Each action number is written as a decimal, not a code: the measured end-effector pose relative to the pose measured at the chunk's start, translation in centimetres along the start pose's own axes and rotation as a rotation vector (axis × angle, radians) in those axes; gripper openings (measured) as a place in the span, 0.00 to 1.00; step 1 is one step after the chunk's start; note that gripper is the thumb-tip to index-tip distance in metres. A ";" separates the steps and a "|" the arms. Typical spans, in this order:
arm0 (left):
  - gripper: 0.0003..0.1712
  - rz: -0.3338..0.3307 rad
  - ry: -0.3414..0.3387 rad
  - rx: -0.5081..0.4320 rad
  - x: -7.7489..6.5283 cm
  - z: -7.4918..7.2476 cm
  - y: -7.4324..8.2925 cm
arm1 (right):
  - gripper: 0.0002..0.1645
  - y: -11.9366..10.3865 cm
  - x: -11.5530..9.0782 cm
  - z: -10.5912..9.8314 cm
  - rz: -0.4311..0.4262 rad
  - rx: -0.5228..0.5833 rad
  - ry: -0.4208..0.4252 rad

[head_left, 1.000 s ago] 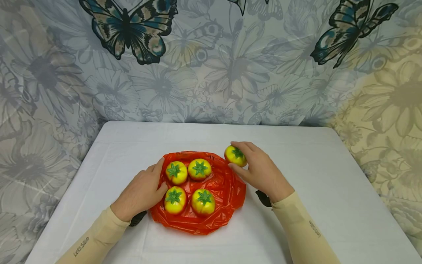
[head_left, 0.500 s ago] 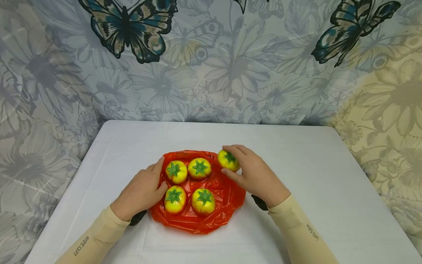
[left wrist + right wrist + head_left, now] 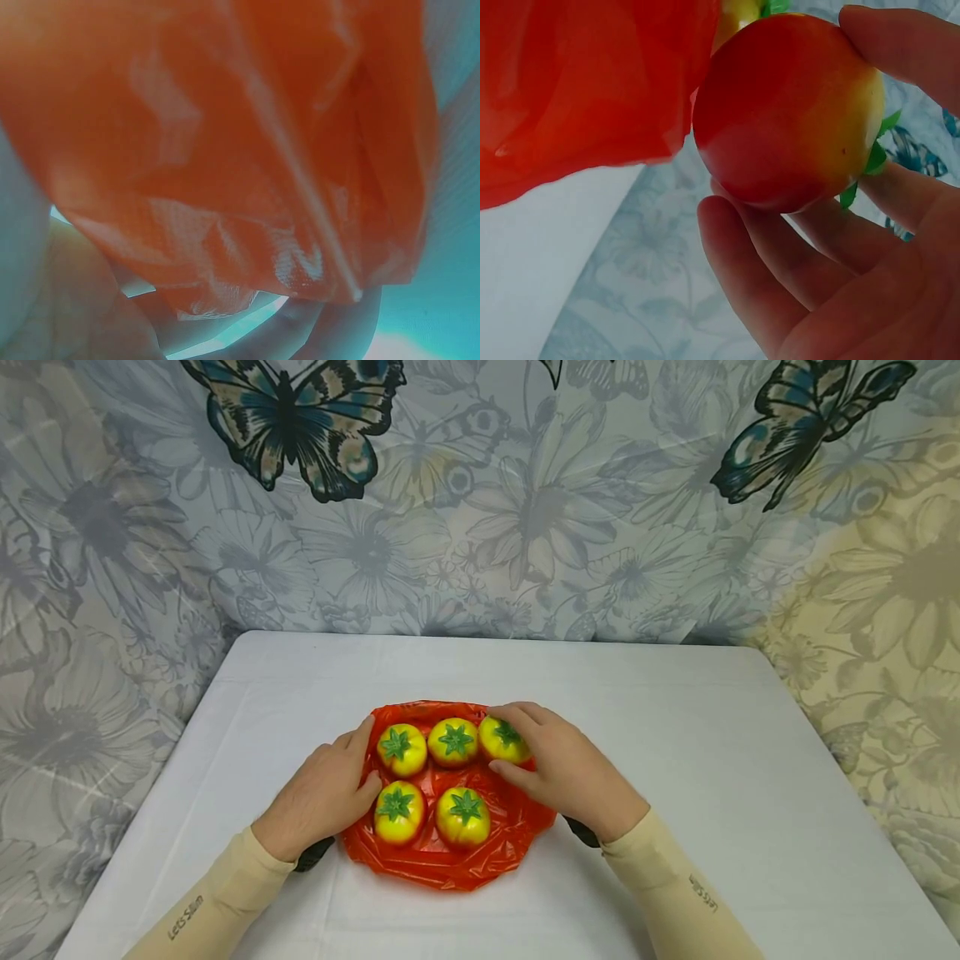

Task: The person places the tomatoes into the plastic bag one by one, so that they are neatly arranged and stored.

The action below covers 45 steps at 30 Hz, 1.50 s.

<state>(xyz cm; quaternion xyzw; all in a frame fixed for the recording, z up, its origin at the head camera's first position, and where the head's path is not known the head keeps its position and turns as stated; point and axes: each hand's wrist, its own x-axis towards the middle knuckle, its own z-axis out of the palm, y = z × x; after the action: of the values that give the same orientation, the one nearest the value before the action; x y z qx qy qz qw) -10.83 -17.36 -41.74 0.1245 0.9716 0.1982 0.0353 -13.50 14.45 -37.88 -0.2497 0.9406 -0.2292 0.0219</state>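
In the head view, a red plastic bag (image 3: 517, 818) lies spread on the table with its edge turned up. Several artificial tomatoes (image 3: 464, 818), yellow and red with green star-shaped tops, sit in it in two rows. My right hand (image 3: 573, 764) holds another tomato (image 3: 501, 737) between thumb and fingers at the bag's far right, beside the back row. Its red underside shows in the right wrist view, next to the bag's hanging side. My left hand (image 3: 322, 793) grips the bag's left side; in the left wrist view, bag film (image 3: 225, 150) hides much of that hand.
A white-covered table (image 3: 675, 718) extends around the bag on all sides. Behind it stands a wall (image 3: 480, 527) with a flower and butterfly print.
My right hand has brought its tomato leftward and slightly toward me, from beyond the bag's right edge to beside the back row. My left hand has stayed in place.
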 end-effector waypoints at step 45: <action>0.46 -0.008 -0.005 0.014 0.1 0.2 0.0 | 0.37 -0.5 -0.2 1.6 -0.030 -0.043 -0.120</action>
<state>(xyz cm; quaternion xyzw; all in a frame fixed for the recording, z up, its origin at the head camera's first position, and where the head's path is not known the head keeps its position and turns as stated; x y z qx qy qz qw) -10.86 -17.25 -41.87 0.1213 0.9733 0.1910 0.0377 -12.83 13.48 -39.13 -0.2777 0.9383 -0.1941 0.0694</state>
